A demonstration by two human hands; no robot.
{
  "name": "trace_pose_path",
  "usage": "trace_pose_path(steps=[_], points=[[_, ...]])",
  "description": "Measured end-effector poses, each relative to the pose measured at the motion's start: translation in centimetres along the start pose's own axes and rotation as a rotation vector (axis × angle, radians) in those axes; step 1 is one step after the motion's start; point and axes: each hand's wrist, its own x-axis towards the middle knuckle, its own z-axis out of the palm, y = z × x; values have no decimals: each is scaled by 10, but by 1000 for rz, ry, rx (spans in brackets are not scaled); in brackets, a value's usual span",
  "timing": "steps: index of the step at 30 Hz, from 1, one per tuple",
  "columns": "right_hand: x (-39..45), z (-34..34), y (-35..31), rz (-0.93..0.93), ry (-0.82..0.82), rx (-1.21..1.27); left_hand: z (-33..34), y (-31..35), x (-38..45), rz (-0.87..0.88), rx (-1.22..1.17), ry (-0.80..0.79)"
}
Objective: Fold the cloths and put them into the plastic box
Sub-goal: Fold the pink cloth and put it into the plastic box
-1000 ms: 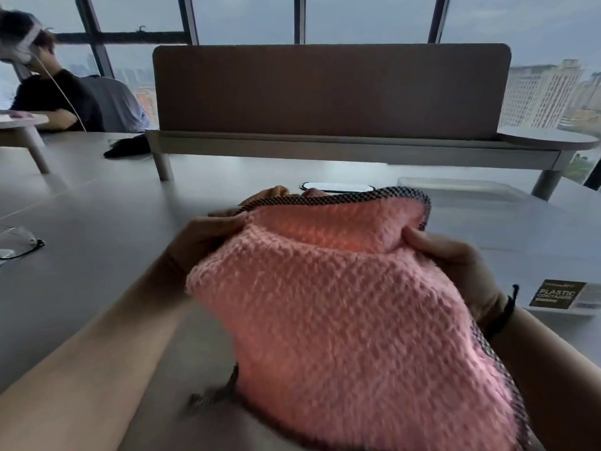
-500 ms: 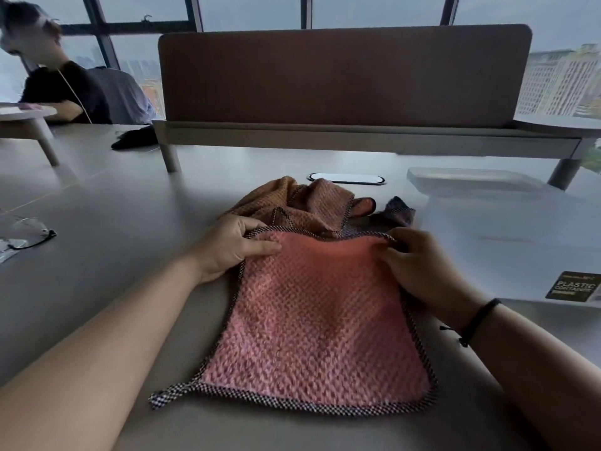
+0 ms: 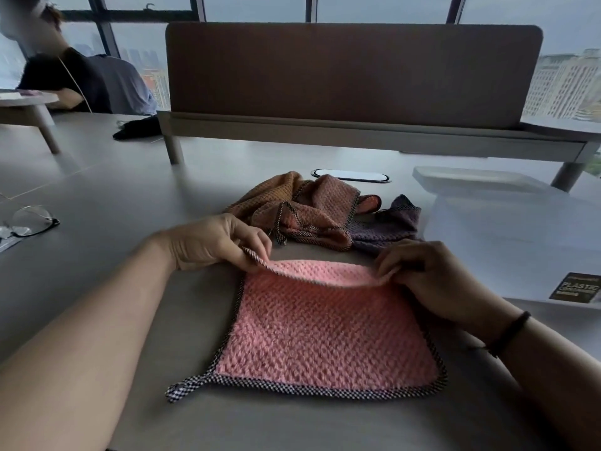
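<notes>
A pink waffle cloth (image 3: 325,327) with a checked black-and-white border lies flat on the grey table in front of me. My left hand (image 3: 221,242) pinches its far left corner and my right hand (image 3: 426,275) pinches its far right corner, so the far edge is lifted slightly off the table. Behind it lies a crumpled heap: an orange-brown cloth (image 3: 292,206) and a purple cloth (image 3: 387,226). The translucent plastic box (image 3: 520,242) stands to the right, with a dark label on its near side.
The box lid (image 3: 478,180) lies behind the box. A brown desk divider (image 3: 351,73) spans the back. Glasses (image 3: 29,219) rest at the left edge. A person sits at the far left. An oval cable port (image 3: 351,175) is behind the heap.
The pink cloth came down from in front of the camera and was spread flat on the table. Both hands now pinch its far corners and raise that edge.
</notes>
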Motion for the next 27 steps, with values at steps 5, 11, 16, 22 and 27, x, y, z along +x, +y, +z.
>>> trace_pose_path(steps=[5,11,16,22,27], points=[[-2,-5,-1,-9,-121,-207,-2,8,-4,-112,222,-62],[-4,-10,-13,-8,-139,-233,4,15,-1,-121,299,-13],[-4,-7,-11,51,-105,-314,8,14,2,-144,299,30],[1,-5,4,105,-5,-284,8,14,3,-130,301,94],[5,-3,11,161,167,-65,6,13,5,-97,280,119]])
